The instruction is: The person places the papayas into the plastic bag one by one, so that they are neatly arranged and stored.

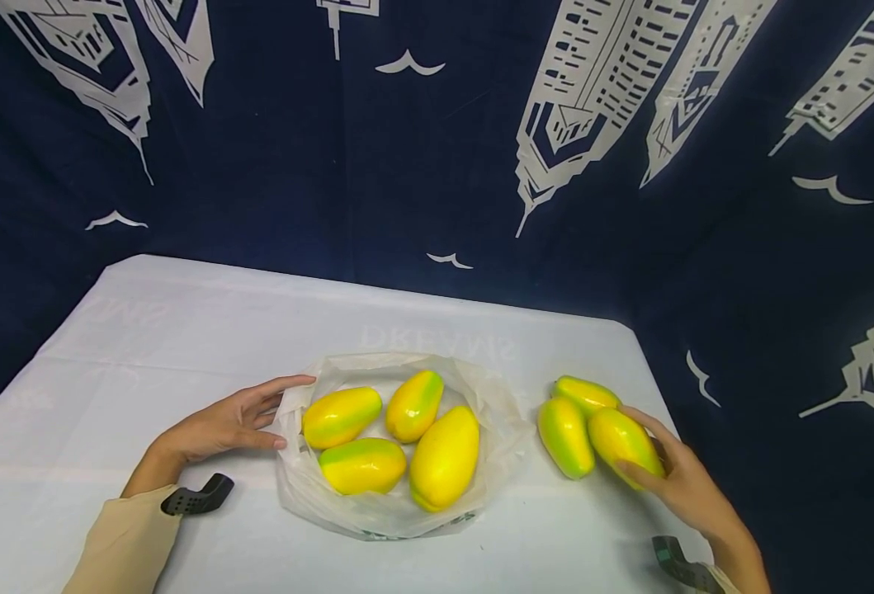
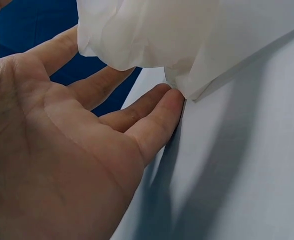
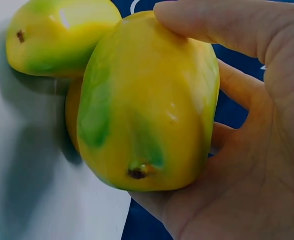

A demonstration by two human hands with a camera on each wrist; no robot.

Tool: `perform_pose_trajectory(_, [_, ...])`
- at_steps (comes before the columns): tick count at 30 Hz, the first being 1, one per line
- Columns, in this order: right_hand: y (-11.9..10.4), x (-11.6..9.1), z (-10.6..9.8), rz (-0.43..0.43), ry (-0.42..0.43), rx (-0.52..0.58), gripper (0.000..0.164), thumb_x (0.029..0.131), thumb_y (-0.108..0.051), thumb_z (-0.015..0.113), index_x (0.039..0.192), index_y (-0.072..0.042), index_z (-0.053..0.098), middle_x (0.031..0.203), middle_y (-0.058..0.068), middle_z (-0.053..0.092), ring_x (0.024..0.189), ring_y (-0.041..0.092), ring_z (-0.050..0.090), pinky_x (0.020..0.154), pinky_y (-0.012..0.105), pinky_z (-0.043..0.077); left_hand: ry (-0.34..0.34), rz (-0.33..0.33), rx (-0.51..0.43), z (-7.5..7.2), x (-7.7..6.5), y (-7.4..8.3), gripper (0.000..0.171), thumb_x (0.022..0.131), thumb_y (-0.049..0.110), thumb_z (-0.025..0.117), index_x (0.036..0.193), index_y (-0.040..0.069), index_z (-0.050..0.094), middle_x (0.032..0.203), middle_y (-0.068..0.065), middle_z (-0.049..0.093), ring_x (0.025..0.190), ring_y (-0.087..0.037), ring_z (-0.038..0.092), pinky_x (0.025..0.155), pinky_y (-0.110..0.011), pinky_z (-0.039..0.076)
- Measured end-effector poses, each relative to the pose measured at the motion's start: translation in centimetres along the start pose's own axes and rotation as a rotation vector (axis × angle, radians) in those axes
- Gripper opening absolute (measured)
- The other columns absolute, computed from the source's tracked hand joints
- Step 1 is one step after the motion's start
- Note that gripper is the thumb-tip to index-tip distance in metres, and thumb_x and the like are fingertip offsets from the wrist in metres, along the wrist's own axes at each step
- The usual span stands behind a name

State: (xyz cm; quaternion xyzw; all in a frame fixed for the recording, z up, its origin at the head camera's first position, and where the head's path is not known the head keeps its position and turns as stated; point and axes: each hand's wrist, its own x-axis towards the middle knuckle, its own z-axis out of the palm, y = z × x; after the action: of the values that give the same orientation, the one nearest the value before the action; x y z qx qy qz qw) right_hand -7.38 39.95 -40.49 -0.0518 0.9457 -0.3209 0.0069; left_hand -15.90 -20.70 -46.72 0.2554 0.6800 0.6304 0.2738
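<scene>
Several yellow-green mangoes (image 1: 444,459) lie inside a white plastic bag (image 1: 399,528), its mouth spread wide on the table. At the bag's left side is my left hand (image 1: 221,425), fingers extended and loosely apart, their tips right at the plastic. The left wrist view shows the palm (image 2: 72,150) facing the hanging bag edge (image 2: 151,40). To the right of the bag, my right hand (image 1: 677,474) grips a mango (image 1: 622,445) between thumb and fingers. The held mango (image 3: 147,105) shows its dark stem end in the right wrist view. Two more mangoes (image 1: 565,437) lie against it.
A white cloth (image 1: 184,330) covers the table. Behind it and along the right side hangs a dark blue curtain (image 1: 295,165) with white building and bird prints. Black wrist devices (image 1: 199,495) sit at both sleeves.
</scene>
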Motion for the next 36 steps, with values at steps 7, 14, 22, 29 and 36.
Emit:
perform_pose_trajectory(7, [-0.5, 0.6, 0.1, -0.055, 0.003, 0.026, 0.073, 0.089, -0.019, 0.077, 0.153, -0.020, 0.041, 0.149, 0.020, 0.045, 0.118, -0.020, 0.035, 0.091, -0.003, 0.030, 0.021, -0.015, 0.033, 0.0, 0.0, 0.0, 0.089, 0.084, 0.008, 0.079, 0.158, 0.014, 0.030, 0.167, -0.017, 0.012, 0.135, 0.011, 0.038, 0.105, -0.012, 0.041])
perform_pose_trajectory(14, [-1.7, 1.5, 0.2, -0.120, 0.022, 0.043, 0.073, 0.089, -0.012, 0.077, 0.152, -0.020, 0.041, 0.148, 0.018, 0.046, 0.118, -0.013, 0.039, 0.093, -0.002, 0.030, 0.034, -0.023, 0.050, 0.1, -0.1, 0.1, 0.089, 0.083, 0.010, 0.080, 0.158, 0.016, 0.031, 0.167, -0.015, 0.013, 0.136, 0.011, 0.036, 0.107, -0.010, 0.038])
perform_pose_trajectory(22, [-4.1, 2.7, 0.6, -0.156, 0.050, 0.061, 0.076, 0.089, -0.007, 0.075, 0.154, -0.022, 0.039, 0.151, 0.015, 0.043, 0.121, -0.012, 0.039, 0.096, -0.002, 0.031, 0.048, -0.038, 0.074, 0.0, -0.2, 0.1, 0.089, 0.083, 0.013, 0.081, 0.157, 0.018, 0.032, 0.167, -0.012, 0.015, 0.136, 0.009, 0.034, 0.109, -0.013, 0.038])
perform_pose_trajectory(29, [-6.2, 3.8, 1.4, -0.206, 0.019, 0.120, 0.075, 0.091, -0.001, 0.071, 0.154, -0.021, 0.036, 0.151, 0.014, 0.042, 0.121, -0.006, 0.043, 0.099, 0.001, 0.034, 0.043, -0.041, 0.060, 0.0, -0.3, 0.0, 0.089, 0.083, 0.012, 0.080, 0.158, 0.018, 0.031, 0.168, -0.013, 0.014, 0.136, 0.009, 0.035, 0.108, -0.012, 0.039])
perform_pose_trajectory(36, [-8.3, 4.6, 2.5, -0.209, 0.002, 0.136, 0.077, 0.090, -0.005, 0.074, 0.154, -0.025, 0.036, 0.156, 0.006, 0.038, 0.127, -0.006, 0.039, 0.101, 0.004, 0.033, 0.046, -0.066, 0.054, 0.0, -0.2, 0.2, 0.089, 0.083, 0.013, 0.081, 0.157, 0.021, 0.032, 0.168, -0.011, 0.015, 0.149, -0.024, 0.027, 0.109, -0.015, 0.040])
